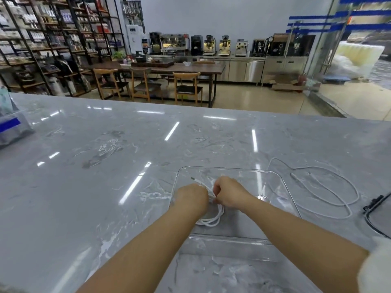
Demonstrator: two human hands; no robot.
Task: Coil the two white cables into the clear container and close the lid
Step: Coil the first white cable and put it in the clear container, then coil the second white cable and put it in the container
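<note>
A clear container (230,170) stands open on the grey marble counter, just in front of me. Both hands are over it. My left hand (191,197) and my right hand (229,194) pinch one white cable (213,220), whose coiled loops hang down inside the container; one plug end sticks out up-left of my left hand. The second white cable (332,192) lies loose in wide loops on the counter to the right of the container. The lid (378,216), clear with a dark rim, lies at the far right edge.
A clear box with blue tape (12,125) sits at the counter's far left. Beyond the counter stand a wooden table with chairs (156,81), shelves on the left, and coffee machines along the back wall.
</note>
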